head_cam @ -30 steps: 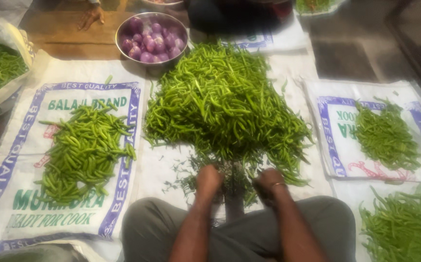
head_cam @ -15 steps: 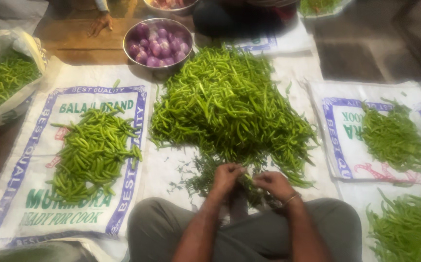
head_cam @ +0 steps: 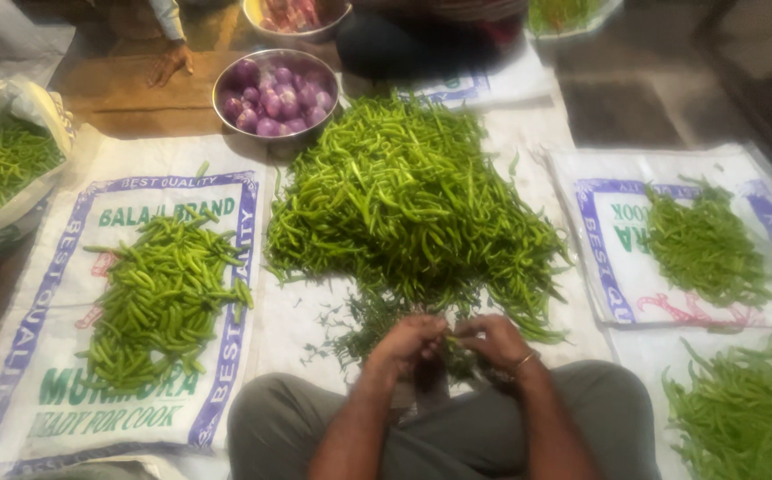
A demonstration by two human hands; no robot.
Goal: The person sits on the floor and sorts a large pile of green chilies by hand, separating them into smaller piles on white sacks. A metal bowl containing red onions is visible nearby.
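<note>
Hands: my left hand [head_cam: 410, 342] and right hand [head_cam: 492, 341] meet, fingers pinched together on one green chilli [head_cam: 451, 339].
Done: small trimmed pile [head_cam: 162, 298] on left sack [head_cam: 66, 267].
Left: big chilli heap [head_cam: 408, 200] ahead, I judge mostly unsorted.

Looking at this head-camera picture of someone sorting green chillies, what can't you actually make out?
- What the left hand and right hand pinch: curled fingers hide it, and it is blurred.
- The upper round steel bowl: cut off by the top edge.
- The other person's hand on the wooden board: the arm leaves the frame.
- The heap of thin green chillies at bottom right: cropped by the edge.
</note>
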